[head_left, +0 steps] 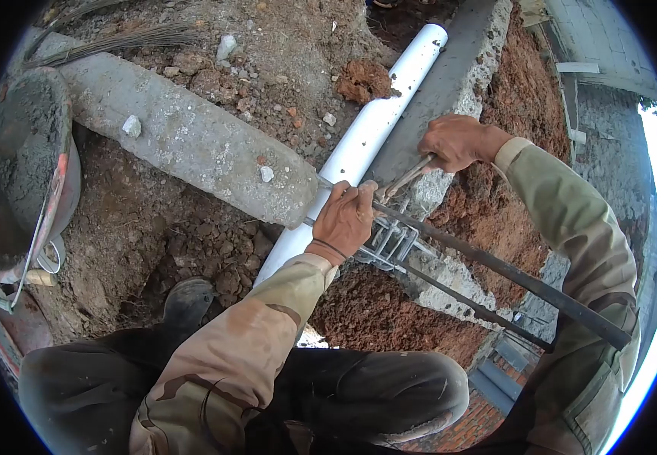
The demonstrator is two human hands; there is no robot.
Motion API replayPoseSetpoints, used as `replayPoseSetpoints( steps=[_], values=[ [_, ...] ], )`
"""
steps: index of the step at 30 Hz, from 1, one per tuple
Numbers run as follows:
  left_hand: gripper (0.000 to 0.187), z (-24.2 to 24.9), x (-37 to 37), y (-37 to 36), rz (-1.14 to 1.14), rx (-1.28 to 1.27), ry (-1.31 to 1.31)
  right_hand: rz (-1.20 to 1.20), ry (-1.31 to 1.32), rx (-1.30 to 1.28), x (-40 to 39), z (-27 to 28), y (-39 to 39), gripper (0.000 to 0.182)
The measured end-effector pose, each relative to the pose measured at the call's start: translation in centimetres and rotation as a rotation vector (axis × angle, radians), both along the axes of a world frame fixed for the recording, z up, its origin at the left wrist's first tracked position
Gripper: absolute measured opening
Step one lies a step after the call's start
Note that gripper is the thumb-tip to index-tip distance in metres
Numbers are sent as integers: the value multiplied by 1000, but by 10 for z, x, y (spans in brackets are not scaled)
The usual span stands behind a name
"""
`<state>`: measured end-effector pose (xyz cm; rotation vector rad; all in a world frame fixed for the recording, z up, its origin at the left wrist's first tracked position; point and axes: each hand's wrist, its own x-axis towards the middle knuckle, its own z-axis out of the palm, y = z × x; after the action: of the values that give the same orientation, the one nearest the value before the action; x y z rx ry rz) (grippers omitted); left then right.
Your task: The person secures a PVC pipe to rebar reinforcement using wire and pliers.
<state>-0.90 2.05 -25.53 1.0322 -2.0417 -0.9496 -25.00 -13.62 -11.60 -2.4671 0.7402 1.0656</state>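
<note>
My right hand [453, 144] is closed around the handles of metal pincers [406, 177], whose jaws point down-left toward my left hand. My left hand [343, 220] has its fingers curled at the end of a long dark steel bar [495, 262], over the white pipe. Just below my fingers, several bent wire stirrups [390, 241] sit around the bars. A second, thinner steel bar [457, 299] runs alongside. Whether a tie wire lies between my left fingers and the jaws is too small to tell.
A white plastic pipe [374, 125] crosses under the bars. A concrete beam [192, 140] ends beside it at left; another concrete beam [450, 83] lies right of the pipe. A bucket of wet mortar [67, 174] stands at far left. Soil and rubble [214, 254] surround my knees.
</note>
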Motion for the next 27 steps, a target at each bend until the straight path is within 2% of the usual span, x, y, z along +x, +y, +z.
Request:
replayPoseSetpoints(
  steps=[2, 3, 6, 9, 11, 12, 14, 15, 16, 18, 19, 20, 22, 23, 24, 26, 27],
  values=[
    [51, 1, 1, -1, 33, -43, 4, -665, 536, 484, 33, 10, -18, 27],
    [53, 1, 2, -1, 7, -8, -4, -665, 538, 483, 46, 19, -22, 27],
    [57, -3, 3, -4, -15, 2, -1, -589, 645, 586, 68, 34, -28, 34],
    [60, -5, 0, 0, 13, -73, 41, -475, 584, 441, 58, 33, -15, 39],
    [61, -6, 0, -2, 51, -135, 65, -17, 128, 55, 40, 33, -3, 35],
    [60, -6, 0, -2, 19, -67, 55, -16, 126, 51, 32, 36, 1, 35],
    [60, -5, 2, -3, -21, 5, 42, 322, -217, -254, 20, 40, 11, 31],
    [33, 0, 3, -4, -26, 48, 27, 427, -373, -422, 18, 42, 9, 27],
    [31, 4, 3, -4, -30, 90, 14, 419, -369, -423, 17, 42, 11, 27],
    [29, -4, -2, 0, 10, 48, 27, 396, -103, -351, 15, 43, 12, 34],
    [28, -4, -3, -1, 60, 9, 37, 258, -55, -218, 13, 40, 5, 38],
    [28, -4, -1, 0, 53, 9, 37, 250, -55, -218, 12, 35, -4, 38],
    [29, 6, 3, -4, -26, 45, 4, -666, 418, 398, 31, 31, -19, 50],
    [37, 3, 3, -5, -17, -15, 0, -828, 476, 436, 42, 39, -23, 57],
    [37, -2, 0, -4, -16, -22, 3, -829, 476, 429, 43, 39, -23, 57],
    [56, -12, -3, 0, 77, -137, 10, -686, 533, 392, 49, 35, -25, 58],
    [56, -8, 0, -1, 83, -135, 8, -506, 566, 358, 59, 42, -22, 50]
  ],
)
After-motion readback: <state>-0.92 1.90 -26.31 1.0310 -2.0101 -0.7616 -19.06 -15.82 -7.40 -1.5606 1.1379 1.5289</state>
